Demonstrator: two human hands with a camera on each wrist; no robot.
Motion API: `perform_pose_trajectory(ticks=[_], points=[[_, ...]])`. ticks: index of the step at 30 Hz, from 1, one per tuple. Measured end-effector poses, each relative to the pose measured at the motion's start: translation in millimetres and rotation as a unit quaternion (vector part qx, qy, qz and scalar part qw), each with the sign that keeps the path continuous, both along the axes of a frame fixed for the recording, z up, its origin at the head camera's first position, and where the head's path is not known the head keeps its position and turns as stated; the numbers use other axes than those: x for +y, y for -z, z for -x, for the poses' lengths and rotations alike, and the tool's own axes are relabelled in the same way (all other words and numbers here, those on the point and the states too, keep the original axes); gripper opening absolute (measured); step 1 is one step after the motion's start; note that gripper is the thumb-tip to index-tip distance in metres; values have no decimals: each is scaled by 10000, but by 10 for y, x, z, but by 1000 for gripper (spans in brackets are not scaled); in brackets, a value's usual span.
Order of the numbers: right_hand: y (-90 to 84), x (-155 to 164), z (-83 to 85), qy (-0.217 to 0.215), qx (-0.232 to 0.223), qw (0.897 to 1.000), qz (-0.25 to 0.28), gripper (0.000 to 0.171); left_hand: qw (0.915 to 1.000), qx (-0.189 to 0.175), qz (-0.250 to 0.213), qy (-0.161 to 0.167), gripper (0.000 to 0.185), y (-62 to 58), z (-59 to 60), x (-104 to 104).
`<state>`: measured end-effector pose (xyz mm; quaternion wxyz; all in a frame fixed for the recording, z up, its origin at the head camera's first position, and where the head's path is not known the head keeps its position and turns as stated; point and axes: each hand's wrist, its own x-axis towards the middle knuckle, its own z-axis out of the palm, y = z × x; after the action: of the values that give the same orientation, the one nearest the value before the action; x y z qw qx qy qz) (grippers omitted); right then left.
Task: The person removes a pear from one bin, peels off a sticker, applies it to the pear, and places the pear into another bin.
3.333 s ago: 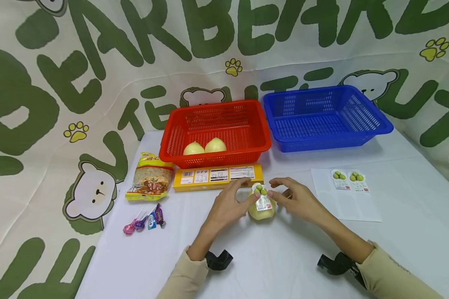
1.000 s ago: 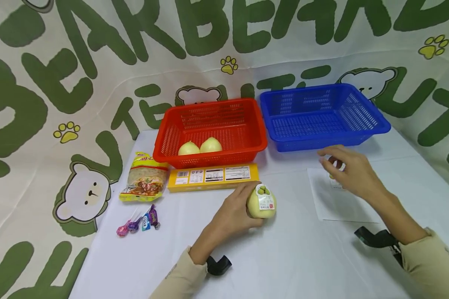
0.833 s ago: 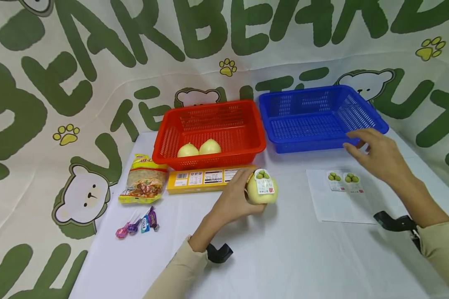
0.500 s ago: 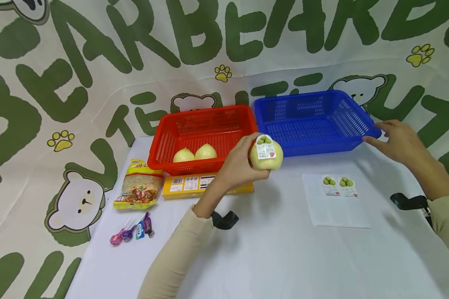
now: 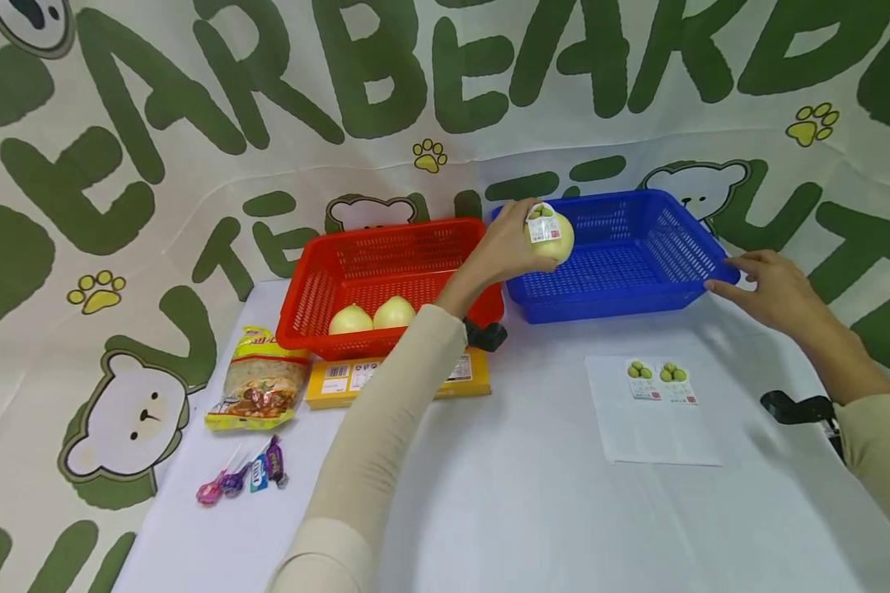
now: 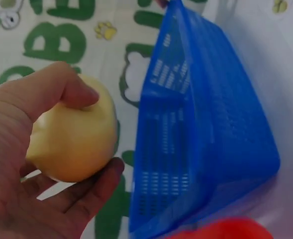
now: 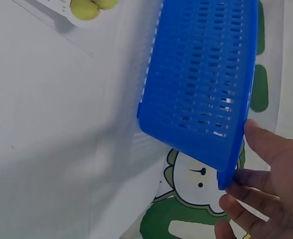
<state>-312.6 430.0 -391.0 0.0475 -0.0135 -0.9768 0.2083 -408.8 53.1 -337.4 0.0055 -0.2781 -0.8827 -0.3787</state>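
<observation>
My left hand (image 5: 506, 247) holds a pale yellow round fruit (image 5: 559, 244) with a white sticker label (image 5: 545, 229) on its side. In the head view the fruit overlaps the left part of the blue plastic basket (image 5: 608, 308). The left wrist view shows thumb and fingers around the fruit (image 6: 79, 142), with the basket (image 6: 241, 109) to its right. My right hand (image 5: 775, 296) pinches the basket's right front corner at the rim; the right wrist view has the thumb (image 7: 260, 142) against that rim. Two similar fruits (image 5: 394, 314) lie inside a red basket (image 5: 289, 317).
A white sheet (image 5: 660, 441) bearing two fruit stickers (image 5: 660, 380) lies in front of the blue basket. Before the red basket is a yellow box (image 5: 326, 391). To the left are a yellow food packet (image 5: 259, 383) and several wrapped sweets (image 5: 245, 476). A printed cloth hangs behind.
My left hand has lifted the labelled fruit from the table and carried it forward and right to the blue basket. My right hand has gone from the fruit to the blue basket's corner.
</observation>
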Motion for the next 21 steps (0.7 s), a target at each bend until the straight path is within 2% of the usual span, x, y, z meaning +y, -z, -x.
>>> perform_pose_trajectory(ticks=[2, 4, 9, 16, 19, 21], points=[[3, 6, -1, 7, 30, 10000, -6, 75, 9997, -58, 235, -47, 92, 15, 104, 105], [12, -4, 3, 19, 41, 10000, -16, 74, 9978, -93, 621, -232, 91, 47, 191, 184], [44, -55, 25, 20, 31, 10000, -35, 73, 9850, -130, 1598, -644, 86, 173, 371, 271], [65, -45, 46, -23, 92, 10000, -9, 74, 9761, -316, 2099, -473, 83, 285, 548, 340], [53, -19, 34, 29, 92, 10000, -2, 75, 9690, -453, 2403, -367, 76, 305, 575, 411], [43, -4, 30, 48, 119, 9999, -9, 74, 9608, -491, 2711, -324, 70, 322, 580, 465]])
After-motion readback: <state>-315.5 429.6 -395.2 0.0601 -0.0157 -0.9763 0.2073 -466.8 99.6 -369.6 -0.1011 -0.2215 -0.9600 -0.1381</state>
